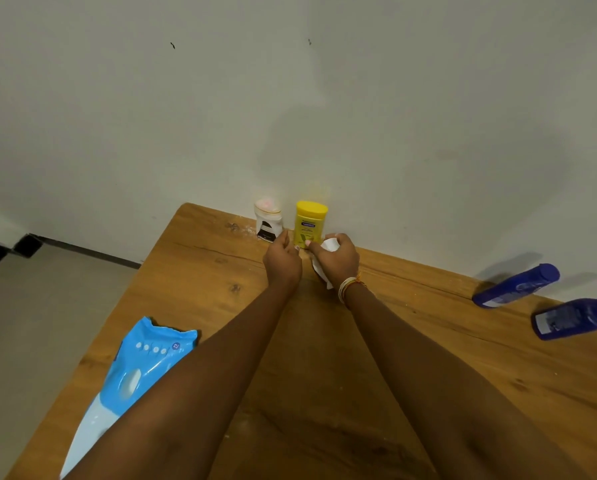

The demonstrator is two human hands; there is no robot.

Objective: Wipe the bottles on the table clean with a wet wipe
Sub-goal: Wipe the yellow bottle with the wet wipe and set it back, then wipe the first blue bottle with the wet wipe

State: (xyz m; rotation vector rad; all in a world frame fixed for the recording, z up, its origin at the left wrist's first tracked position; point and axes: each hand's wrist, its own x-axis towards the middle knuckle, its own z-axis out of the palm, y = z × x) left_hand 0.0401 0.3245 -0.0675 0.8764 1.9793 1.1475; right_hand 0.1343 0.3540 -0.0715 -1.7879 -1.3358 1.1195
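Bottles stand along the far edge of the wooden table (221, 306): a yellow bottle (311, 221) and a white bottle with a pale cap (268, 223) side by side against the wall at frame centre, upright; two dark blue bottles (515, 285) (574, 318) well apart from them at the right edge, looking tilted or lying, though lens distortion makes that uncertain.

Right hand (335, 259) curled around a bunched white wet wipe (328, 245), fingers closed on it, just in front of the yellow bottle's base. Bangles at the wrist. Likely the wiping hand.

Left hand (283, 259) loosely curled, fingertips near the gap between the white and yellow bottles; contact with either cannot be told. Probably there to steady or lift a bottle while the other hand wipes.

Blue wet-wipe pack (141, 362) lies at lower left, flap opening facing up, kept within reach for a fresh sheet.

Judgement: yellow bottle is next for wiping.
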